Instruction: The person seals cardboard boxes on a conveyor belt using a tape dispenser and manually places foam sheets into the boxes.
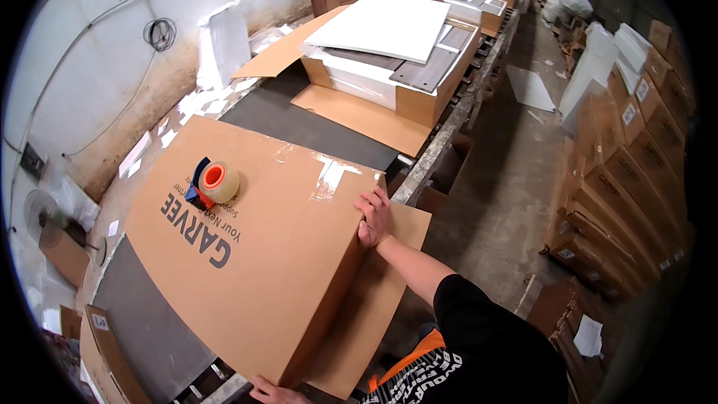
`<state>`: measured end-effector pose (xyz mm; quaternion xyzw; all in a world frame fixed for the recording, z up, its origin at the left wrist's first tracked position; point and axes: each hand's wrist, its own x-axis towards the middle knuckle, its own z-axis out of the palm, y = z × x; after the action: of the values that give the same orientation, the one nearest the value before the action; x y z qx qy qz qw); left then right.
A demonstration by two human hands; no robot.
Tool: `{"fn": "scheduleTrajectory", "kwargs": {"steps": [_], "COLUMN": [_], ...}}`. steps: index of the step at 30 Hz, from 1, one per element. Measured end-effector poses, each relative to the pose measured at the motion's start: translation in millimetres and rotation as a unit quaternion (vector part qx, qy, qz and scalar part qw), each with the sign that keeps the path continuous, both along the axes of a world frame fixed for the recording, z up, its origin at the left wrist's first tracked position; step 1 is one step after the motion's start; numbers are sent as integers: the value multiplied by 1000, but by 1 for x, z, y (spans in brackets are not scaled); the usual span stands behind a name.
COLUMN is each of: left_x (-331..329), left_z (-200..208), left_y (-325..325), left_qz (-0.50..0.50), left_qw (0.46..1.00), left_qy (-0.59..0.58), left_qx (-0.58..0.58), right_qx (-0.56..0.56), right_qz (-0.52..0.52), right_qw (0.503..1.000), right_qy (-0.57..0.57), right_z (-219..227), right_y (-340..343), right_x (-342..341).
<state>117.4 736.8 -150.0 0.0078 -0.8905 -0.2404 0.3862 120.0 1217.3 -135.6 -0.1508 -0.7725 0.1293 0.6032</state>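
A large brown cardboard box (277, 217) with dark print lies on the dark conveyor belt (157, 310). Its near side flap (374, 292) hangs outward, unfolded. My right hand (374, 217) grips the box's right edge near the far corner, fingers curled against the cardboard. At the bottom of the picture, my left hand (277, 391) holds the near corner, partly cut off by the frame edge. On the box top rests a tape dispenser (198, 187) with a blue and red frame and a roll of tape (224, 183). Shiny tape strips (329, 178) cross the far end.
Farther along the line stands an open carton (415, 108) with white foam and grey panels, a white sheet (381, 22) on top. Stacked brown cartons (621, 164) line the right side. Paper scraps (202, 101) litter the left by the wall. Another carton (112, 352) sits lower left.
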Motion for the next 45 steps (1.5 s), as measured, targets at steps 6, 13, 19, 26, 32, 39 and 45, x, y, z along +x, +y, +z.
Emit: {"fn": "scheduleTrajectory", "kwargs": {"steps": [6,13,19,26,32,39,45], "left_x": [25,2,6,-12,-34,-28,-19], "left_z": [155,107,103,148,115,114,86], "left_y": [140,191,193,263,358,367,370], "left_qz": [-252,-242,-230,-399,-447,-494,-496], "left_qw": [917,879,885,772,774,758,824], "left_qy": [-209,-201,-158,-300,-148,-194,-111], "left_qx": [-226,-358,-374,-393,-423,-380,-251], "right_qx": [6,-145,-867,-785,-345,-15,138], "right_qz": [10,-206,173,123,16,270,273], "right_qw": [1000,965,447,605,936,950,744], "right_qy": [-2,-75,138,56,-67,-157,-594], "right_z": [-8,1,48,104,127,190,202], "right_y": [12,56,69,52,32,-17,-51], "right_x": [9,102,128,39,18,-237,-326]}}
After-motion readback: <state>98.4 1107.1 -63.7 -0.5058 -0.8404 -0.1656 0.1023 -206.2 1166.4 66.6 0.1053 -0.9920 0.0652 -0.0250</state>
